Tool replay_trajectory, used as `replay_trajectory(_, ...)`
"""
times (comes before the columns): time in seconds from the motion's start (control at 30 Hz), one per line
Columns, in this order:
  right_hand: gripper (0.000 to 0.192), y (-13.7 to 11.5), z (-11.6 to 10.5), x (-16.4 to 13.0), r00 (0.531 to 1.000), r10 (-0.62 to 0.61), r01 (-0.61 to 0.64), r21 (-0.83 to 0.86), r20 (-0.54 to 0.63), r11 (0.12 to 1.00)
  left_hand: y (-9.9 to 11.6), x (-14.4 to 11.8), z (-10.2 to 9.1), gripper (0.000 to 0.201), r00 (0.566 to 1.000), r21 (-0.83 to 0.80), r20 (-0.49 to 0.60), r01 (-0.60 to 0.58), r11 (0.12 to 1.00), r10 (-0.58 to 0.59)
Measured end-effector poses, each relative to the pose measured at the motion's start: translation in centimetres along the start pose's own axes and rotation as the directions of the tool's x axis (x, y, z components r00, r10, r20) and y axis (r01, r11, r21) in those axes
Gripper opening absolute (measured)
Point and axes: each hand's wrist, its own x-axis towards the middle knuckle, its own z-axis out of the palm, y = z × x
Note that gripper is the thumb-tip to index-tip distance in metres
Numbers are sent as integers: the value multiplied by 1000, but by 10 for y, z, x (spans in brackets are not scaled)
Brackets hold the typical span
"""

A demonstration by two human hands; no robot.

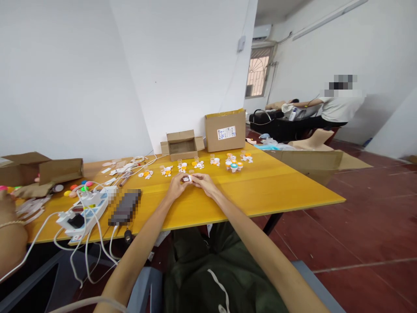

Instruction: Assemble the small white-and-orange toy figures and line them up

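Note:
My left hand (pixel 177 186) and my right hand (pixel 204 184) meet over the middle of the table. Fingertips of both are closed on a small white plastic part (pixel 186 178), whose exact kind is too small to make out. Just behind them lie little piles of white and orange plastic pieces (pixel 182 167), some with a small clear cup beside them. Another such pile (pixel 215 161) sits farther right. To the right of my hands stands a cluster of small round containers (pixel 233 166) with orange and teal tops.
An open cardboard box (pixel 184 150) and a taller carton (pixel 225 130) stand at the back. On the left are a power strip (pixel 93 211) with cables, a phone (pixel 125 208), colored balls (pixel 70 193) and another person's arm (pixel 11 239). A person (pixel 342 106) sits far right.

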Motion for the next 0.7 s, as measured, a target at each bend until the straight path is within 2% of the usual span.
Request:
replay_trajectory(0.3,30,-6,4,-5,999,-12,11,35,32,999,4,-1,-2,17,999,11,14,-37,999,37)
replay_trajectory(0.47,36,-9,6,-7,1000,-3,2,58,30,998,5,-2,-2,15,998,20,15,-69,997,68)
replay_trajectory(0.7,38,-4,4,-4,1000,-21,20,44,22,999,5,-2,-2,13,996,30,9,-87,996,87)
